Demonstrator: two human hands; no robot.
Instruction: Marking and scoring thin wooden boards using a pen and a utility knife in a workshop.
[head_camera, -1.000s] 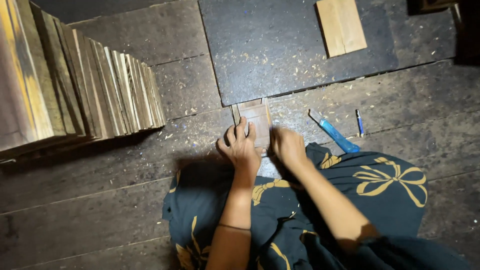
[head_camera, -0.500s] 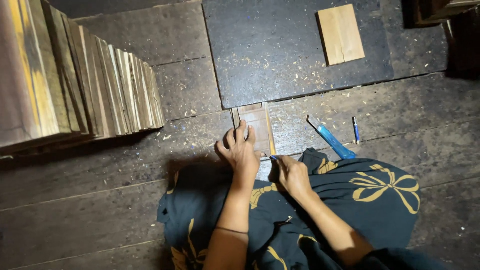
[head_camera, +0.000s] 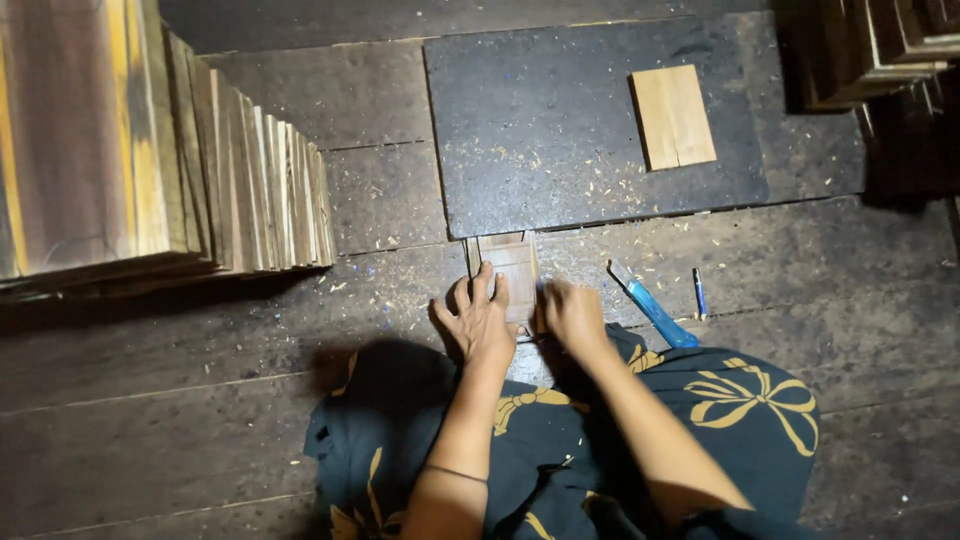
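Wooden little slat (head_camera: 512, 268) on the floor, near edge of the dark board (head_camera: 560, 130) | left hand (head_camera: 480, 320) flat on it, right hand (head_camera: 572, 315) pinching its edge | looks light, stiff, thin, so grab the long edges | blue knife (head_camera: 655, 312) just right

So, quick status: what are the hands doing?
Left hand flat on small wood piece. Right hand at its right edge. Blue-handled tool lying alongside, clear.
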